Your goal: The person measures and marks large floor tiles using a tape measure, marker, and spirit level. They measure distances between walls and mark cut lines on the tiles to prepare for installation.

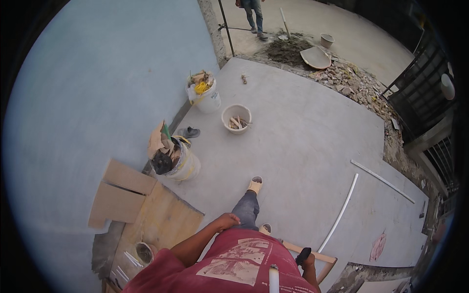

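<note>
My left hand (227,221) hangs beside my grey trouser leg (246,209), its fingers curled together and nothing showing in them. On the other side, my right hand (308,262) is closed around a black object (304,255) with a rounded end; its kind is not clear. Just beyond that hand lies a wooden frame (328,267), partly hidden by my body. A white tube end (274,281) shows in front of my red shirt (229,261), with neither hand on it.
Rubbish-filled buckets (181,163) (209,100) stand along the blue wall (112,88). A pale bucket (236,108) holds scraps. White strips (342,210) (383,181) lie on the right. Beyond the slab are rubble (349,78), a sand heap (286,51) and a person (254,14).
</note>
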